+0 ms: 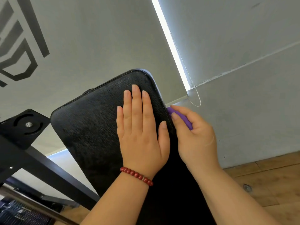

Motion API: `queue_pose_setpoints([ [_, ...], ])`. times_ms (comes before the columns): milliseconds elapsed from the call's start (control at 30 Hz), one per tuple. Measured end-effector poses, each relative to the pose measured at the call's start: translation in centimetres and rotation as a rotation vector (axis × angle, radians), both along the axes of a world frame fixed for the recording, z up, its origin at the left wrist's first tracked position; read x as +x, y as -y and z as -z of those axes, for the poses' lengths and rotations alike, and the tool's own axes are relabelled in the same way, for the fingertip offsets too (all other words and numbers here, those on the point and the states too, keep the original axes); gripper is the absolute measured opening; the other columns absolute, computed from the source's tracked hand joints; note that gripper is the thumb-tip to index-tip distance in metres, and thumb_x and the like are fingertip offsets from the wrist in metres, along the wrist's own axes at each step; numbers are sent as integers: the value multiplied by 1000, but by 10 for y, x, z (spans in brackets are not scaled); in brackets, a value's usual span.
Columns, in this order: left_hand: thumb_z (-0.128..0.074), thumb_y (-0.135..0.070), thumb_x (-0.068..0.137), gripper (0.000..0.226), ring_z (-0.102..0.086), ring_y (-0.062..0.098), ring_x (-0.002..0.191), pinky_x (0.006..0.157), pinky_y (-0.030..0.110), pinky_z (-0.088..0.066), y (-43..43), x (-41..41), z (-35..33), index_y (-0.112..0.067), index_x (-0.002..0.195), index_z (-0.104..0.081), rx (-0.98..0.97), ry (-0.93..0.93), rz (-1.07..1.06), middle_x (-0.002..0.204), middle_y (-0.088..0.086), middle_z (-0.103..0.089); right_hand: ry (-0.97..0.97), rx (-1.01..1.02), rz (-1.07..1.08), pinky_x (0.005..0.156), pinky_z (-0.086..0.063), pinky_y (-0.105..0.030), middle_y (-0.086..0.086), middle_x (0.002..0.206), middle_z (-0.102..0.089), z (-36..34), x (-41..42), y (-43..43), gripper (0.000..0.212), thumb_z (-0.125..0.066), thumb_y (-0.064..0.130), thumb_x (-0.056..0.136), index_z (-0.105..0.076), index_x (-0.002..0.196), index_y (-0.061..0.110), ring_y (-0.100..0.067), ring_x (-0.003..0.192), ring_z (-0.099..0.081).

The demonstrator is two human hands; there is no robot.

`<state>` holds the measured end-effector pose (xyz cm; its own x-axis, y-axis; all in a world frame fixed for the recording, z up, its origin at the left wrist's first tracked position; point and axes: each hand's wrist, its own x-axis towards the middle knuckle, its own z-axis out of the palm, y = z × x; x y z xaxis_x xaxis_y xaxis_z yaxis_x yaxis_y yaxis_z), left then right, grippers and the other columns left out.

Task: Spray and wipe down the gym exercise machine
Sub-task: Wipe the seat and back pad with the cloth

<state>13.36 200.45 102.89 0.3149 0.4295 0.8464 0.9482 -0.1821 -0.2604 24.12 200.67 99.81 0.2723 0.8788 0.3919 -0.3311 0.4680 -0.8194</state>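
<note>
Fingers of the left hand lie flat and spread, released and gripping nothing, pressed palm-down on a black padded backrest of the gym machine. On the left wrist sits a bracelet of dark red beads.

Just to the right, the right hand is curled at the pad's right edge, its fingers clenched around a purple cloth. Only a small part of the cloth shows between thumb and fingers; it touches the stitched side seam of the pad near the upper right corner. The two hands sit side by side, close but not touching.

The pad is leather-textured with rounded corners and runs tilted from the upper middle of the view down toward the person. Left of it, a black metal frame slants downward, topped by a square black bracket with a silver bolt at its centre.

Behind everything is a grey wall with a dark painted logo at the far left. A bright strip of light runs diagonally down the wall on the right, with a thin beaded chain hanging beside it. Wooden floor shows at the lower right.
</note>
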Motion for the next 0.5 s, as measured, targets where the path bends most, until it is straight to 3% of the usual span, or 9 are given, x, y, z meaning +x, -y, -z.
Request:
queue_pose_setpoints([
  [267,-29,-29,99,59,-5,26,150,122,41,-4,7,-6,16,-2,150,-15,-43,-55,23,157,11,-11,-2,71,19,83,-46,-8,25,97,-72,-2,1,-4,28,-63,10,93,-67,99,37,5,98,-65],
  [500,-26,-31,99,59,-10,28,149,122,41,-5,6,-8,17,-2,150,-17,-23,-61,39,156,11,-14,37,96,71,82,-44,-3,37,96,-67,20,-2,22,33,-62,10,92,-65,104,40,13,99,-62],
])
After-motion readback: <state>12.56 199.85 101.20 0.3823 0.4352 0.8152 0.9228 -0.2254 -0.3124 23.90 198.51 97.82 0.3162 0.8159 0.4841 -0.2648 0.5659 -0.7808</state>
